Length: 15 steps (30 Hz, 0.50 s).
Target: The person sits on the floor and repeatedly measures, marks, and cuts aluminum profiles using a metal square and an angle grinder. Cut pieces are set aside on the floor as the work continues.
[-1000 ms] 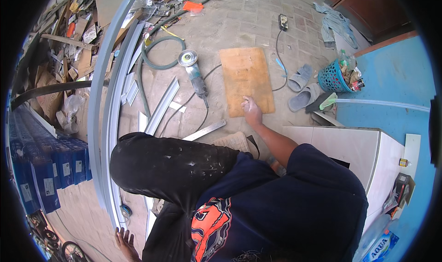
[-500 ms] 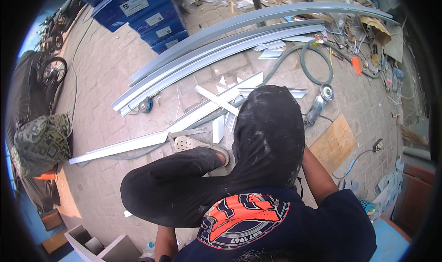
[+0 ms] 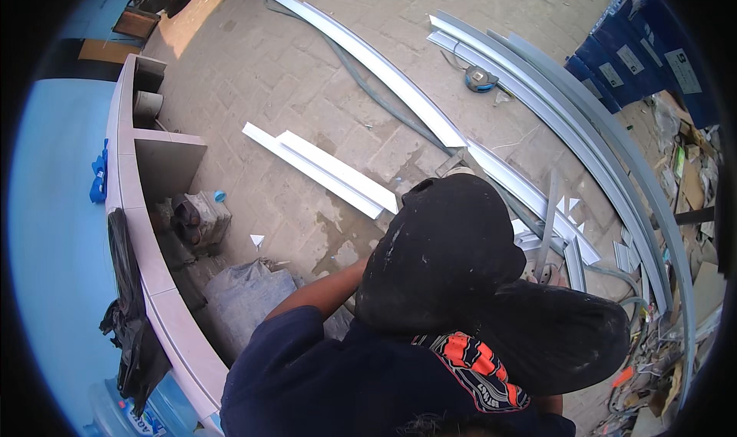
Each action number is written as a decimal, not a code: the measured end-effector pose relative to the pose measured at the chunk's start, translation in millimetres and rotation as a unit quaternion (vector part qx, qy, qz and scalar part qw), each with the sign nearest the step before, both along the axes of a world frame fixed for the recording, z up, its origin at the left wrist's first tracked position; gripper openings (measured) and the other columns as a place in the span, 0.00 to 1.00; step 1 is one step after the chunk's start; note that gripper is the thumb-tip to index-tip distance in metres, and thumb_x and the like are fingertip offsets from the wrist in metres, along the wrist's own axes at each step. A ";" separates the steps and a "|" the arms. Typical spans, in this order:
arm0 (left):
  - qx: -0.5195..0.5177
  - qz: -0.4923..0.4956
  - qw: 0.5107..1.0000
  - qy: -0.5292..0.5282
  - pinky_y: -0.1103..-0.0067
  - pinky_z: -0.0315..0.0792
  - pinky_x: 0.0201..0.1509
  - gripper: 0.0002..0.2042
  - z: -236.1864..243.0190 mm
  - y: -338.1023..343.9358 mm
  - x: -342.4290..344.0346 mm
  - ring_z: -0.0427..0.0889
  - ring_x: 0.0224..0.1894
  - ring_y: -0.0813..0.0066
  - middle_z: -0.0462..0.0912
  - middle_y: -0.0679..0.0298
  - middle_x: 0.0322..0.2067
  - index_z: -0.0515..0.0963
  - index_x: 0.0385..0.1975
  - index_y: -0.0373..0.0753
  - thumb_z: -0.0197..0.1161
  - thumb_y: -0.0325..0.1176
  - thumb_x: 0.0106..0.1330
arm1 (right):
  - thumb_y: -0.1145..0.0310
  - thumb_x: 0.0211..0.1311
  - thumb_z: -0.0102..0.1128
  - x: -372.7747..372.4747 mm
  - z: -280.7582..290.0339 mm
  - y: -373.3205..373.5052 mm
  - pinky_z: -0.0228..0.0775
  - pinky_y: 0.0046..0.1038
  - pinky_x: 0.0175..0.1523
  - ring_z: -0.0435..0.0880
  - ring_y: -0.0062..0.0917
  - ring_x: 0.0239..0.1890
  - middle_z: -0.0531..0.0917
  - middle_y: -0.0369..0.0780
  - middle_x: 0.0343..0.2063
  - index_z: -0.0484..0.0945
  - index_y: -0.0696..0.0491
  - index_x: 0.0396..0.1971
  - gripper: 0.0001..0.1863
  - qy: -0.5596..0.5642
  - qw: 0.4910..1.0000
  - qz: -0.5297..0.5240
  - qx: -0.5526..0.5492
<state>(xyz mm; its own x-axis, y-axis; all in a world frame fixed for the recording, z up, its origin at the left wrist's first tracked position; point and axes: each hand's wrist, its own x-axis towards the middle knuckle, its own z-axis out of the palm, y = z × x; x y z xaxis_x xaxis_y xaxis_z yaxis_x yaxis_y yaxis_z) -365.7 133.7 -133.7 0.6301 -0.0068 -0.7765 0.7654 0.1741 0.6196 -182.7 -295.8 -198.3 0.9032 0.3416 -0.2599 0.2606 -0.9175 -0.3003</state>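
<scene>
White profiles lie side by side on the paving beyond our bent knee, near a longer strip. Our legs hide our left hand and obscure our right hand; we cannot tell how open either is, or what it holds.

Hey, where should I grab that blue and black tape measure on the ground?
Probably take the tape measure by its compact, rounded case, coming from your near left: paving shows there, while long profiles run close along its other side.
</scene>
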 end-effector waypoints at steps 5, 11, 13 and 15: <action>0.005 -0.059 0.998 0.008 0.62 0.76 0.68 0.34 -21.9 10.7 5.7 0.83 0.62 0.60 0.82 0.56 0.64 0.65 0.80 0.42 0.58 0.58 0.84 | 0.53 0.61 0.81 -24.3 6.3 1.2 0.78 0.51 0.59 0.85 0.48 0.54 0.81 0.53 0.55 0.76 0.58 0.69 0.41 -0.026 0.991 -0.045 0.121; 0.049 -0.145 0.987 0.055 0.61 0.76 0.69 0.34 -42.5 83.8 17.7 0.84 0.62 0.59 0.83 0.56 0.63 0.64 0.81 0.42 0.57 0.58 0.84 | 0.53 0.69 0.74 45.4 14.5 -47.4 0.77 0.49 0.63 0.86 0.51 0.57 0.87 0.52 0.53 0.82 0.55 0.62 0.29 -0.168 0.976 -0.126 0.062; 0.082 -0.160 0.982 0.058 0.61 0.76 0.69 0.34 -41.7 109.3 26.0 0.84 0.62 0.59 0.83 0.56 0.63 0.64 0.81 0.42 0.57 0.58 0.85 | 0.53 0.67 0.74 68.5 7.4 -64.8 0.77 0.49 0.62 0.86 0.51 0.56 0.88 0.53 0.51 0.85 0.56 0.58 0.27 -0.157 0.973 -0.169 0.025; 0.130 -0.159 0.978 0.041 0.61 0.76 0.69 0.34 -31.2 135.1 46.1 0.84 0.62 0.59 0.83 0.56 0.63 0.64 0.81 0.42 0.57 0.58 0.85 | 0.52 0.66 0.74 80.9 0.0 -77.5 0.77 0.50 0.61 0.86 0.50 0.56 0.88 0.53 0.51 0.86 0.56 0.57 0.27 -0.026 0.990 -0.141 -0.010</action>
<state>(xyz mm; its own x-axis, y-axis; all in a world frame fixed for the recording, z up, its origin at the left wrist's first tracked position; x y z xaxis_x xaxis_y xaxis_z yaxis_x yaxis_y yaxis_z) -319.6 268.8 -164.9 0.5630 0.0120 -0.8263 0.8046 -0.2360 0.5448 -101.9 -373.3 -198.3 0.9741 0.0702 -0.2151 0.0086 -0.9614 -0.2751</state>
